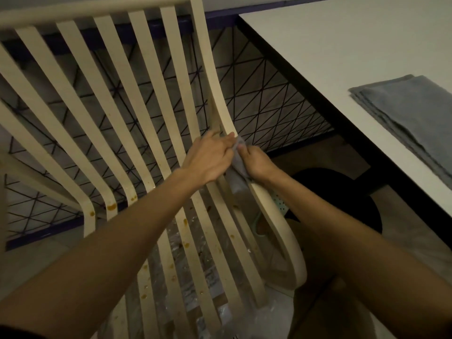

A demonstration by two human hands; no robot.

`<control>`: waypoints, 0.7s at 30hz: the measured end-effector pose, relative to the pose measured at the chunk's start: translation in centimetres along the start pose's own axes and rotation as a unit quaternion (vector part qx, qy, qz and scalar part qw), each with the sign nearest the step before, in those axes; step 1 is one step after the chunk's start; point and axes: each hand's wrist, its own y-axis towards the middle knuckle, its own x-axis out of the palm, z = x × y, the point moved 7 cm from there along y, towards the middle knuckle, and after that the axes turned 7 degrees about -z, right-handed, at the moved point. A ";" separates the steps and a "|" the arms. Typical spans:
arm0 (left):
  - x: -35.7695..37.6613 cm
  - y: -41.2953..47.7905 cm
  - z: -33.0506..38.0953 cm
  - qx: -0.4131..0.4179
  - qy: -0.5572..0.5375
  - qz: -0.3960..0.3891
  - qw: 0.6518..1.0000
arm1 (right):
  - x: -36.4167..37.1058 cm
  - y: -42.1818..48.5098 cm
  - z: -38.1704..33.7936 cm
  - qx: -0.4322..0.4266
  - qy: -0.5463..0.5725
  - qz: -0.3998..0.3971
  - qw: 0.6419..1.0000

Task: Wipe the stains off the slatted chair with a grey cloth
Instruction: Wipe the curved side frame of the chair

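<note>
A cream slatted chair (115,111) fills the left and middle of the head view, with orange-brown stains (112,207) dotted along the slats where back meets seat. A small grey cloth (238,167) lies against the rightmost slat at the bend. My right hand (256,162) grips the cloth from the right side of that slat. My left hand (210,160) lies on the slats just left of it, fingertips pinching the cloth's top edge at the slat. Most of the cloth is hidden between the two hands.
A white table (342,50) with a dark edge stands at the right, carrying a folded grey cloth (413,118). A black wire-grid panel (264,94) stands behind the chair. A dark round object (342,199) sits under the table. Clear plastic sheeting (195,260) lies under the seat.
</note>
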 end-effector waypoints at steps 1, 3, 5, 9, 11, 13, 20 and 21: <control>-0.4 0.5 -0.1 0.002 0.007 -0.003 1.000 | -0.2 0.7 -0.6 -0.006 -0.010 0.000 1.000; -0.7 1.3 -0.1 0.012 0.022 -0.019 1.000 | -0.2 1.9 -0.6 0.001 -0.005 -0.004 1.000; -0.5 1.8 -0.8 0.015 0.045 -0.036 0.998 | 0.6 2.5 -0.2 0.014 0.004 -0.025 1.000; 0.7 1.6 -2.3 0.002 0.076 -0.049 0.996 | 2.5 1.9 0.5 0.031 0.037 -0.031 0.998; 1.8 0.9 -1.8 0.007 0.095 -0.069 0.993 | 3.1 0.7 1.8 0.037 0.042 -0.030 0.998; 2.7 0.1 -1.3 0.008 0.114 -0.086 0.990 | 3.7 -0.6 3.2 0.041 0.052 -0.036 0.997; 1.8 -0.2 -0.9 -0.017 0.162 -0.100 0.982 | 4.4 -7.1 5.2 0.055 0.079 -0.037 0.995; 1.8 -0.2 -0.9 -0.018 0.165 -0.102 0.981 | 4.4 -8.3 5.7 0.059 0.092 -0.047 0.993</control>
